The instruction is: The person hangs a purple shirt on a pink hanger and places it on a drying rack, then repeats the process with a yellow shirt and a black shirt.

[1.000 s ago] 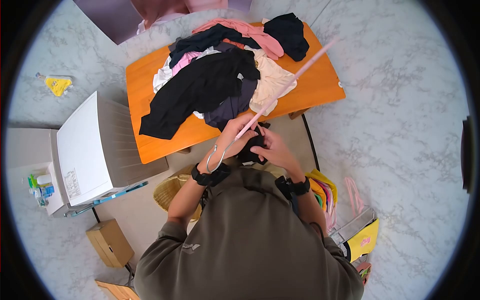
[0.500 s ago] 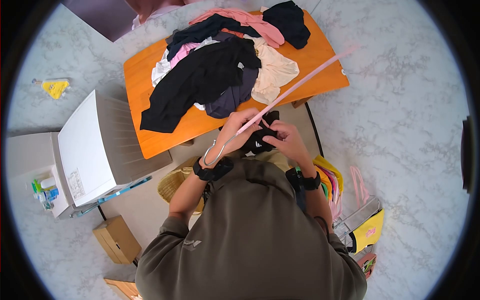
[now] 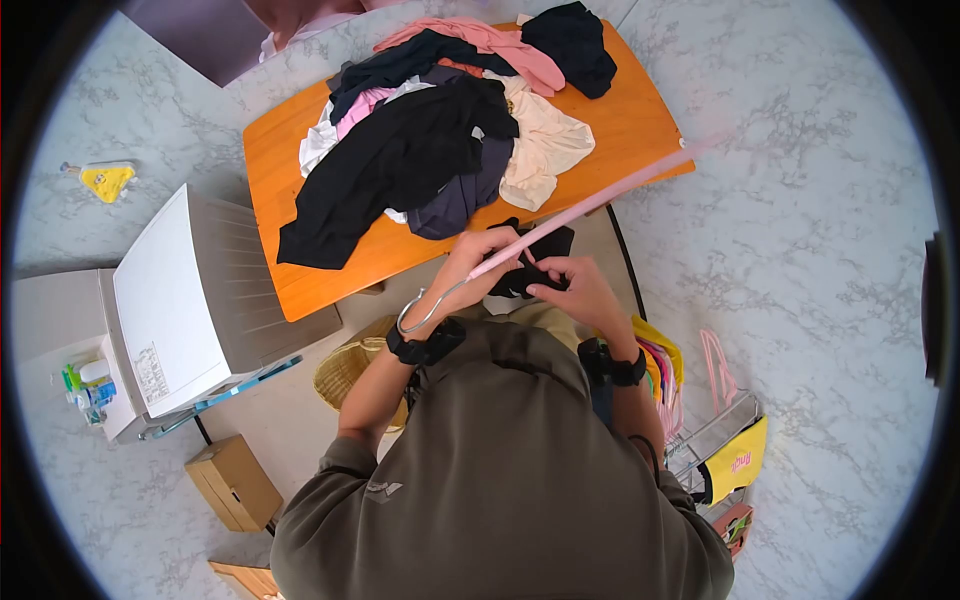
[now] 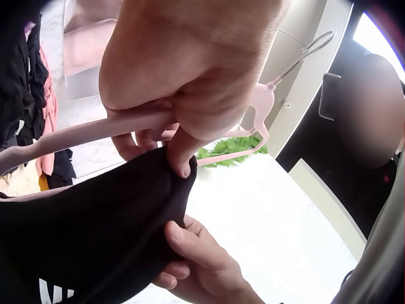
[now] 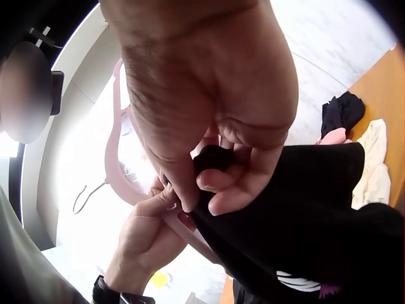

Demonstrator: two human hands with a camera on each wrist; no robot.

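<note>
A pink clothes hanger [image 3: 575, 212] with a metal hook crosses in front of the body, its hook lying over the left wrist. My left hand [image 3: 468, 262] grips the hanger near the hook end. In the left wrist view its thumb also pinches the top edge of a black garment [image 4: 88, 234] with a white print. My right hand [image 3: 588, 292] pinches the same cloth close by; in the right wrist view a bunched bit of black fabric [image 5: 213, 158] shows between thumb and fingers. Part of the garment is hidden behind the hands and hanger in the head view.
Ahead, an orange wooden table [image 3: 275, 190] bears a pile of clothes [image 3: 400, 170]. A white-topped cabinet [image 3: 165, 300] and a cardboard box [image 3: 233, 485] are at left, with a wicker basket [image 3: 345, 375] by the legs. Colourful hanging items [image 3: 662, 365] and a wire rack [image 3: 705, 440] stand at right.
The hanger's far end has swung lower, and the black garment shows more spread beyond the hands. The right hand has shifted slightly right; both keep their grip.
</note>
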